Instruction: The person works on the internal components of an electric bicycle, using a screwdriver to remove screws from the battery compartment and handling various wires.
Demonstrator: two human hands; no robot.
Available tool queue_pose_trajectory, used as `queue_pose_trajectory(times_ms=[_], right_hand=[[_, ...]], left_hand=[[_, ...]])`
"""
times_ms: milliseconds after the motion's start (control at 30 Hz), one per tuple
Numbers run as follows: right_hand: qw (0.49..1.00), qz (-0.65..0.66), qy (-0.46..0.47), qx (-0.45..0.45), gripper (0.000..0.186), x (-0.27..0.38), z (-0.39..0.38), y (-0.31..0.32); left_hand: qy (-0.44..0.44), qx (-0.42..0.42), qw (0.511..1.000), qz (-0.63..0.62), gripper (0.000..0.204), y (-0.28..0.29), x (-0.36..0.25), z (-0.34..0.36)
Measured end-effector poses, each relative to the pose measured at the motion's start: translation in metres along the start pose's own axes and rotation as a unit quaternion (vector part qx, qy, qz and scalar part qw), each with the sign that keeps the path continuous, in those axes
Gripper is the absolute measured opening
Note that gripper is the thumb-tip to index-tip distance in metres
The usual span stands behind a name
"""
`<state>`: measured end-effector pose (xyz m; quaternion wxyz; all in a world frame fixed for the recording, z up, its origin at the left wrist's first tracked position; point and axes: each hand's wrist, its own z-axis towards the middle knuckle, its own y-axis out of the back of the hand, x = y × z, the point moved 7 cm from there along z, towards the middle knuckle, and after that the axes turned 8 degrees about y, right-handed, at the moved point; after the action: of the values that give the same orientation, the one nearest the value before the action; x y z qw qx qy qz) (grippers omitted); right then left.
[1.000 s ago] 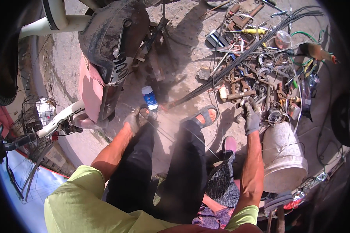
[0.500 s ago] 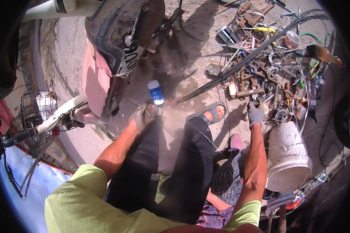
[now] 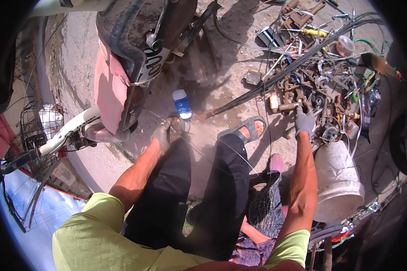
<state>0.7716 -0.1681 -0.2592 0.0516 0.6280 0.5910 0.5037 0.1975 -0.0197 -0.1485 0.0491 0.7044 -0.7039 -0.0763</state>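
My left hand (image 3: 167,132), in a grey glove, is closed round a thin cable (image 3: 154,116) in front of my left knee. The cable runs up toward the scooter's dark body (image 3: 145,49); thin strands trail down to the right from the hand. My right hand (image 3: 305,121), also gloved, reaches to the near edge of a heap of metal tools (image 3: 325,81). Its fingers are stretched out and slightly apart, beside the end of a short rusty bar (image 3: 288,107). Between my hands, a blue bottle with a white cap (image 3: 182,105) is on the ground.
A white bucket (image 3: 337,176) lies tipped beside my right forearm. A bundle of black cables (image 3: 276,77) crosses the tool heap. Another person's patterned sleeve (image 3: 266,205) shows low between my right arm and leg. A wire basket (image 3: 43,119) is at the left.
My right hand has moved slightly right and up, closer into the tool heap. My left hand keeps hold of the cable. The whole view has shifted a little.
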Motion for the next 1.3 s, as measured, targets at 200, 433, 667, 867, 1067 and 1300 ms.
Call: queue_pose_trajectory(times_ms=[200,433,667,867,1067,1300], right_hand=[[0.996,0.080,0.024,-0.002,0.041,0.018,0.062,-0.036],[0.963,0.232,-0.068,-0.120,0.042,-0.050,0.095,-0.063],[0.978,0.107,-0.109,-0.144,0.041,-0.043,0.104,-0.064],[0.992,0.049,-0.086,-0.078,0.028,-0.063,0.088,-0.053],[0.962,0.239,-0.079,0.102,0.012,-0.011,-0.014,-0.080],[0.995,-0.081,0.054,0.029,0.054,0.050,0.037,-0.046]], left_hand=[[-0.009,-0.005,1.000,-0.015,0.032,0.008,0.001,0.004],[-0.007,0.016,0.998,-0.066,0.042,-0.003,0.003,0.004],[-0.019,0.013,0.998,-0.065,0.039,-0.011,-0.003,-0.004],[-0.012,0.039,0.997,-0.069,0.039,-0.010,0.000,0.006],[0.000,0.019,0.999,-0.030,0.035,0.005,0.002,0.000],[0.011,0.040,0.999,-0.010,0.034,0.003,0.002,0.005]])
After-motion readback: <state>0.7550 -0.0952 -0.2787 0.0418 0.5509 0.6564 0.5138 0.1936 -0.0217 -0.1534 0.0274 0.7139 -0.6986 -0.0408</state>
